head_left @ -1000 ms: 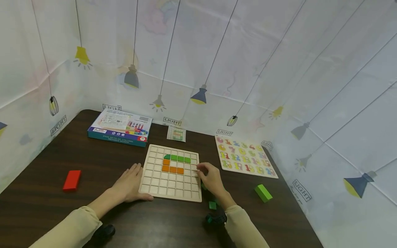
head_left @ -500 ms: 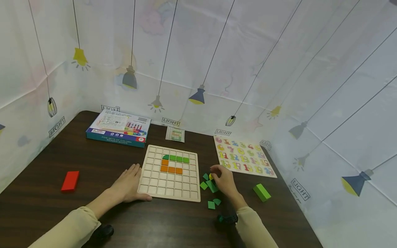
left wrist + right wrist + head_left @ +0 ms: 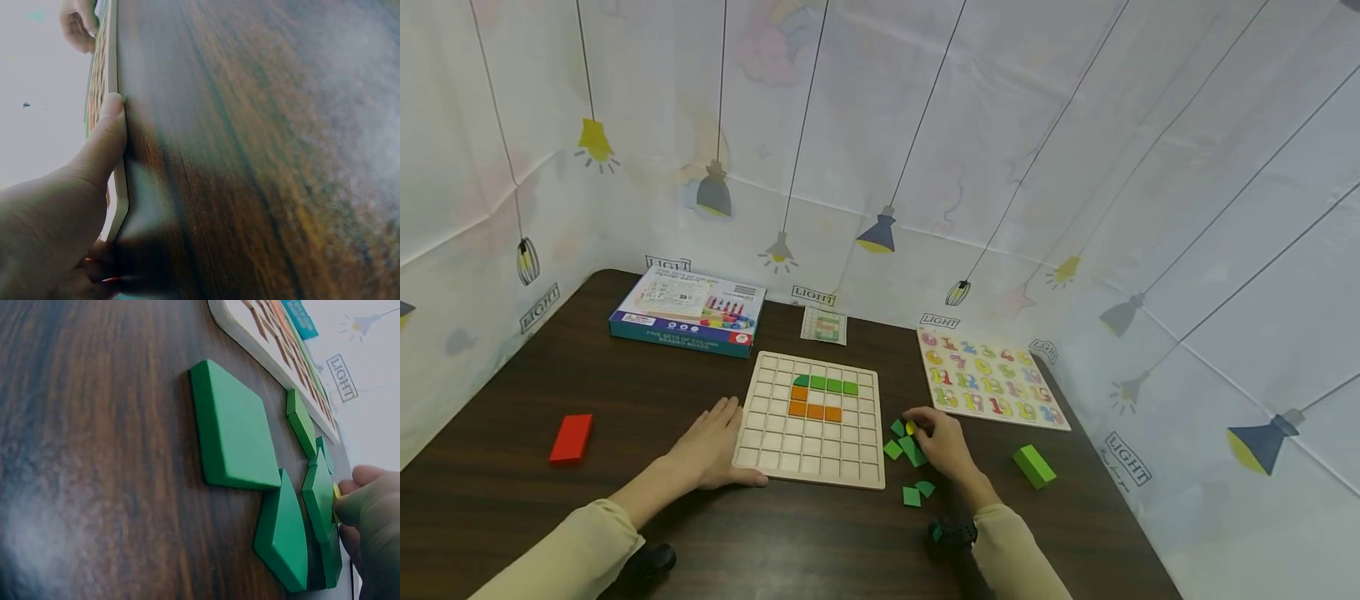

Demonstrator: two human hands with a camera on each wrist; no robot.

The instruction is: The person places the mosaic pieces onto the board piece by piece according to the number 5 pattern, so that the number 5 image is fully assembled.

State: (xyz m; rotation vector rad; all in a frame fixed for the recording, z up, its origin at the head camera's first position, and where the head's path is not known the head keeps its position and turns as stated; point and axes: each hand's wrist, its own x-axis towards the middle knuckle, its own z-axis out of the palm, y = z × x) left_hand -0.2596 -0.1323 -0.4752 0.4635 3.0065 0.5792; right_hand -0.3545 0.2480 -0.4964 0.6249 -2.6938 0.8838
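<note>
A square wooden grid board [image 3: 811,446] lies on the table, with green tiles [image 3: 833,385] and orange tiles [image 3: 815,411] in its cells. My left hand [image 3: 715,446] rests at the board's front left corner, fingers extended along the left side. Its thumb [image 3: 107,134] lies against the front edge. Just right of the board, my right hand [image 3: 942,440] pinches a small yellow piece [image 3: 337,501] between thumb and fingers, mostly hidden by them. Around these fingertips lie several loose green pieces [image 3: 913,451]. Nearer me are a green square [image 3: 234,428] and a green curved-edge piece [image 3: 284,534].
A pattern card [image 3: 823,326] lies behind the board. At the back left is a boxed toy set [image 3: 685,308]; a number puzzle board [image 3: 992,375] is at the back right. A red block [image 3: 571,439] stands left, a light green block [image 3: 1034,466] right.
My right hand has moved from the board's right edge rightward to the loose pieces, uncovering several green ones, and now pinches the yellow piece. The left hand stays at the board.
</note>
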